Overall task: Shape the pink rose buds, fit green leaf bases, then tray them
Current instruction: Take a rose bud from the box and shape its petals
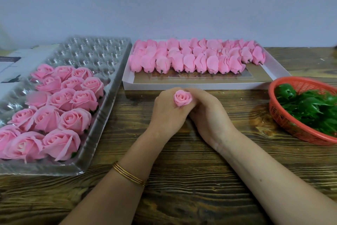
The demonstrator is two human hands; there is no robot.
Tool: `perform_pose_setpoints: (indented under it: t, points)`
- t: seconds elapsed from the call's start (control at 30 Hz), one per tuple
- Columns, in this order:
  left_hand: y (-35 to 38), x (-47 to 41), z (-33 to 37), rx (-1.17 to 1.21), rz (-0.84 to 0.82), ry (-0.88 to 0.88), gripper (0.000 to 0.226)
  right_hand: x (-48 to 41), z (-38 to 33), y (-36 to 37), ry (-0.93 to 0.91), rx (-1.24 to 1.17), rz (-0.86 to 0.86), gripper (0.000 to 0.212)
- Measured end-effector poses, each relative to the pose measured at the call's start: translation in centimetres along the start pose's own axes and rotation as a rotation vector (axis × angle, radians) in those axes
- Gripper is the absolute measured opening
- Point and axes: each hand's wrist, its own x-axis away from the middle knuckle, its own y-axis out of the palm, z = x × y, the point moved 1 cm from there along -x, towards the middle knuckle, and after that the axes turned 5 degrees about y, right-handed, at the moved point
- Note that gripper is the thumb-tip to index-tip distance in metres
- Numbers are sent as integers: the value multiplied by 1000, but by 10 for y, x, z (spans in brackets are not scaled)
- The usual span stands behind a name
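A pink rose bud stands petals-up between both hands at the table's middle. My left hand grips it from the left and my right hand wraps around it from the right, fingers curled under the bud. No green base shows on it. Finished roses fill the near cups of a clear plastic tray at left. Unshaped closed buds lie in rows in a white flat box behind the hands. Green leaf bases are heaped in a red basket at right.
The dark wooden table runs to a pale wall behind. A white printed box lies under the clear tray's far left. A gold bangle circles my left wrist.
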Motion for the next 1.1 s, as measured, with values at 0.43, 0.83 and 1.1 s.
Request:
perform_pose_setpoints:
  t: [0.43, 0.83, 1.1]
  points:
    - [5, -4, 7, 529, 150, -267, 21, 5, 8, 0, -265, 450, 28, 40]
    - [-8, -7, 2, 583, -78, -289, 21, 7, 4, -4, -226, 458, -78, 24]
    - [-6, -5, 2, 601, -60, -280, 41, 7, 3, -3, -115, 347, -141, 26]
